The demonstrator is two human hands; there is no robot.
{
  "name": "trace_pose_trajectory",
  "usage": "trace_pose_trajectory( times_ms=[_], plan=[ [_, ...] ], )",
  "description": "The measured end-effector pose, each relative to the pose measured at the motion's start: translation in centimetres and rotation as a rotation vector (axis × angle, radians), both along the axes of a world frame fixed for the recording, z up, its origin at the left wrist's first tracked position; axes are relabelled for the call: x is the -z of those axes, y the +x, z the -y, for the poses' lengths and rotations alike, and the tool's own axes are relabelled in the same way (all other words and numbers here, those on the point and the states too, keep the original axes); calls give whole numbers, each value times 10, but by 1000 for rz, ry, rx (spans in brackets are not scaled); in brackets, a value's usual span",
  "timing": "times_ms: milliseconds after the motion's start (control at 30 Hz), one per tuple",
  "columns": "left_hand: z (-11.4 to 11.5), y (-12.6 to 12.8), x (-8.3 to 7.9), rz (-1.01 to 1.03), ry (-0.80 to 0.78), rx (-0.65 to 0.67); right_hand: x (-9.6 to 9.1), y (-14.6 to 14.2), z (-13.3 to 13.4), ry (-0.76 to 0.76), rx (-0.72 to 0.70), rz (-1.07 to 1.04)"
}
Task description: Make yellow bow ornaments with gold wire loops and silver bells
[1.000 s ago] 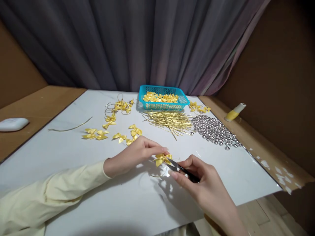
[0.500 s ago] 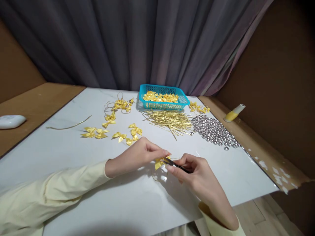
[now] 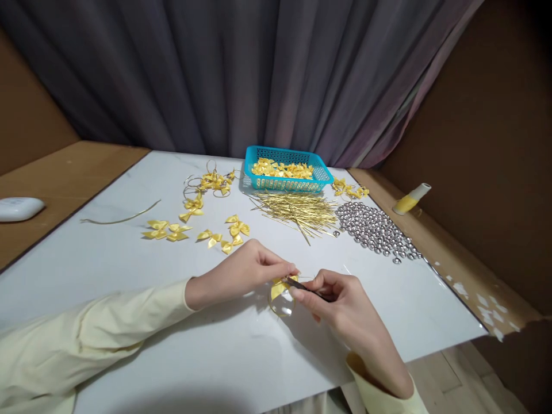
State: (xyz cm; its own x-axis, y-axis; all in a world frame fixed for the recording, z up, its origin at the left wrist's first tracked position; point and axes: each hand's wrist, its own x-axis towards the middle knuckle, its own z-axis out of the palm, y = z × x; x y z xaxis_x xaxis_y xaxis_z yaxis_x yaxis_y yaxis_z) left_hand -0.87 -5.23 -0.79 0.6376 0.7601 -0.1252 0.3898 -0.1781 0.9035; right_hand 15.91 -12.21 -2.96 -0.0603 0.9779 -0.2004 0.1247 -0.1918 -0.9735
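My left hand (image 3: 252,266) pinches a yellow ribbon bow (image 3: 278,288) between thumb and fingertips, above the middle of the table. A thin gold wire loop (image 3: 281,315) hangs below the bow. In my right hand (image 3: 340,299) is a slim dark tool that looks like small pliers (image 3: 308,287); its tip touches the bow's upper part, close to my left fingertips. Exactly what the tip grips is too small to make out. Several loose yellow bows (image 3: 209,237) lie beyond my left hand.
A blue basket (image 3: 321,177) of yellow bows stands at the back. Before it lies a pile of gold wire ties (image 3: 297,213), with silver beads (image 3: 375,230) to the right. Looped bows (image 3: 215,183) sit back left. One bent wire (image 3: 121,219) lies far left.
The wire loop under the bow has swung into clearer view. The tool's tip has shifted slightly at the bow, while both hands stay almost in place.
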Motion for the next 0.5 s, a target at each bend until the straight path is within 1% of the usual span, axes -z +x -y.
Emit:
trace_pose_trajectory(
  times_ms=[200,500],
  plan=[
    [2,1,-2,-30,11,-26,2,-1,0,48,35,6],
    [1,0,0,17,36,-17,2,-2,1,49,59,-46]
  ],
)
